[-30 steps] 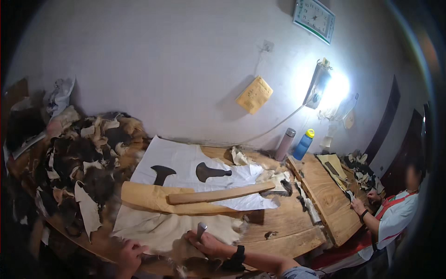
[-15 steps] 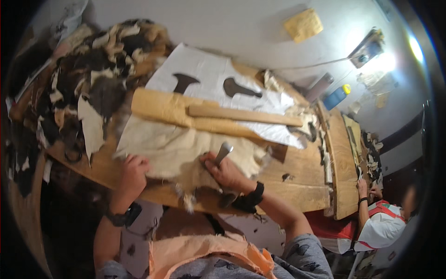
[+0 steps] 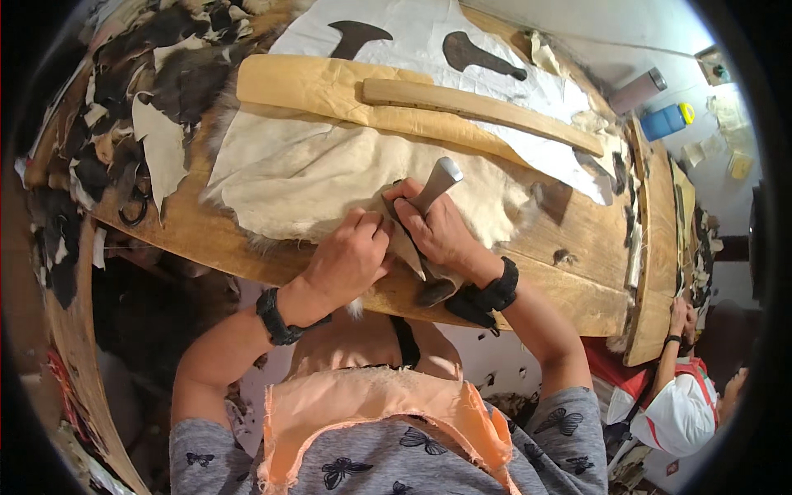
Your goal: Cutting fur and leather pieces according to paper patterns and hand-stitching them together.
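A cream fur hide (image 3: 305, 177) lies skin side up across the wooden table, its furry edge toward me. My right hand (image 3: 441, 235) is closed round a tool with a shiny metal handle (image 3: 443, 175) that slants up out of the fist; its working end is hidden. My left hand (image 3: 351, 254) is closed close beside it at the hide's near edge, fingertips pinched on the hide, as far as the view shows. A pointed greyish-tan piece (image 3: 406, 250) hangs between the hands; I cannot tell its kind. Below my right hand is a dark rounded thing (image 3: 435, 290).
Beyond the hide lie a folded yellow sheet (image 3: 297, 87), a wooden bar (image 3: 478, 107), a white sheet (image 3: 404, 49) and two dark flared blades (image 3: 356, 37) (image 3: 478, 58). Scraps (image 3: 165, 66) heap at left. A blue bottle (image 3: 667, 121) stands far right, near a co-worker (image 3: 672, 400).
My left hand has moved right, from the hide's left part to beside my right hand. The view has shifted down and closer, and the handle still stands out of my right fist.
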Available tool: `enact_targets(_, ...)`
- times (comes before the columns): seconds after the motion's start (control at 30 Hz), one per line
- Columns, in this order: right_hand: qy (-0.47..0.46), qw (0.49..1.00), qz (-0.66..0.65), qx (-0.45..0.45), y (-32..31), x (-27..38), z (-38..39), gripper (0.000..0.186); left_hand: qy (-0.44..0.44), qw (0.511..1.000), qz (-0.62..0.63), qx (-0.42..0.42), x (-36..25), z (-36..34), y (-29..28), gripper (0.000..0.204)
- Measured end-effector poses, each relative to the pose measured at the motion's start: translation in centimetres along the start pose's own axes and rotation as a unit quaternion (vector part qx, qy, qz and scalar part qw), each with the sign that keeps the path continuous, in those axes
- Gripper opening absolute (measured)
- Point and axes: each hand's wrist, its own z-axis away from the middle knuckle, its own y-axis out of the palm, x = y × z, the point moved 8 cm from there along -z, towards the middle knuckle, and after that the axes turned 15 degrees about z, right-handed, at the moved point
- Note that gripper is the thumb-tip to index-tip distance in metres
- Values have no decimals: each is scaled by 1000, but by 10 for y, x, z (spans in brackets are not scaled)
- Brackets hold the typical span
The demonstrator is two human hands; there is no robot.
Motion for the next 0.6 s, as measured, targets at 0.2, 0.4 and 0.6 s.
enact_targets(0.2, -1, 1000, 15, 7, 0, 2, -1, 20, 56, 995, -75, 23, -2, 2, 0, 34)
enact_targets(0.4, 18, 999, 25, 19, 1, 1, 2, 17, -43, 982, 176, -42, 34, -5, -23, 20)
enact_targets(0.6, -18, 998, 53, -21, -8, 11, -3, 11, -168, 913, 370, -40, 68, 3, -10, 5)
